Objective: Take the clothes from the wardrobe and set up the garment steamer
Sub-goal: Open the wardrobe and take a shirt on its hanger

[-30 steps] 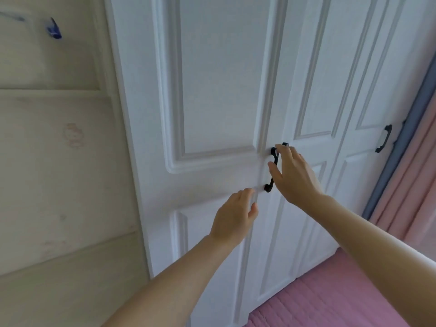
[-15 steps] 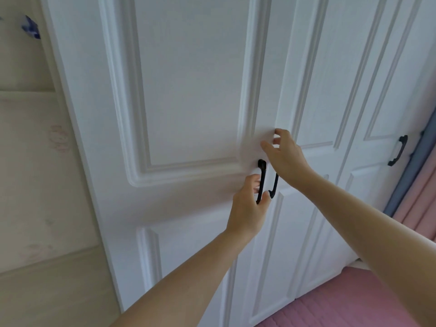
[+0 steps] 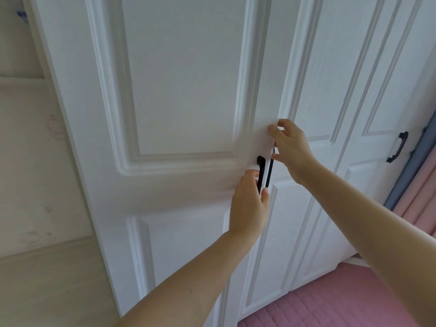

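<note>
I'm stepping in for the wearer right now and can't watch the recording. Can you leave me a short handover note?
Left hand: grip closed round the left door's black handle.
Right hand: fingers curled at the door edge beside the right door's black handle; whether it holds the handle cannot be told.
Wardrobe doors: both centre doors look shut; a third handle sits further right.
Done: hands on the doors.
Left: open the doors, take out the clothes, set up the steamer. Neither clothes nor steamer is in view.

Pale wood-grain wall panelling (image 3: pixel 35 185) left of the hands, faint pink mark on it. Pink quilted bedding (image 3: pixel 342 300) below right. Pink curtain (image 3: pixel 424 201) with grey-blue edge strip (image 3: pixel 410 171) far right. Soft, even daylight.
</note>
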`<state>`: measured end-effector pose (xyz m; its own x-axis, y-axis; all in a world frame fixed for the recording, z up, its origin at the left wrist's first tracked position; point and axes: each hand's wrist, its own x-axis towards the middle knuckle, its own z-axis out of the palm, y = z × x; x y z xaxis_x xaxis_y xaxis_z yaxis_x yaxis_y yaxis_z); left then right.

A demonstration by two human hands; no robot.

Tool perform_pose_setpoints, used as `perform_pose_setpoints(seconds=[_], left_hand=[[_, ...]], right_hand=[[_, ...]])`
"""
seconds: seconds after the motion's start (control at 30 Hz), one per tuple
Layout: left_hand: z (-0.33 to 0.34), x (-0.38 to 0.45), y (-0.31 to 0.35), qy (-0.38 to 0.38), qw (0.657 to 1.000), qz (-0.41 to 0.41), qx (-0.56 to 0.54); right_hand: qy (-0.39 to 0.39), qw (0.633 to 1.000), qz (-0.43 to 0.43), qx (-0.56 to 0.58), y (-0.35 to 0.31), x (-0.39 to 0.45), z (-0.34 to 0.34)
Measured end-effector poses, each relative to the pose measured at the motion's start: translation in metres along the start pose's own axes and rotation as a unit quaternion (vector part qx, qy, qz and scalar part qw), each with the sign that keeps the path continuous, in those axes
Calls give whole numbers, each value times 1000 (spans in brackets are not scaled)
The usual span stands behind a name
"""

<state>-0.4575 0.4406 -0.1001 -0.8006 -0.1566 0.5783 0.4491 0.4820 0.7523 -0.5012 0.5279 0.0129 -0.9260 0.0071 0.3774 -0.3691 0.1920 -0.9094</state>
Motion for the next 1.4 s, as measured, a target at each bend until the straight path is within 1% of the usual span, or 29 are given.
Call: perform_pose_setpoints(seconds=[0.07,0.17,0.33,0.43,0.6,0.9,1.13,1.23,1.4], left_hand=[[-1,-3,3,10,1000,-5,7],[-6,-11,8,13,1000,2,16],[-16,-35,13,3,998,58,36],[-26,-51,19,1,996,87,24],[-45,-85,35,-5,995,96,-14],[-101,-156,66,-19,993,104,-46],[-152,-206,75,9,991,125,-46],[-175,-225,79,17,992,121,-44],[-213,-249,81,26,993,109,-28]], right_hand=[[-7,1000,-2,18,0,-9,-3],[-5,999,19,39,-3,-22,-9],[20,999,21,38,-12,-53,-18],[31,999,21,34,-19,-76,-22],[38,999,14,24,-37,-121,-27],[74,997,-23,10,-72,-215,-13],[84,995,-40,-17,-100,-278,7],[64,997,-35,-24,-113,-299,15],[-9,1000,10,6,-136,-329,26]])
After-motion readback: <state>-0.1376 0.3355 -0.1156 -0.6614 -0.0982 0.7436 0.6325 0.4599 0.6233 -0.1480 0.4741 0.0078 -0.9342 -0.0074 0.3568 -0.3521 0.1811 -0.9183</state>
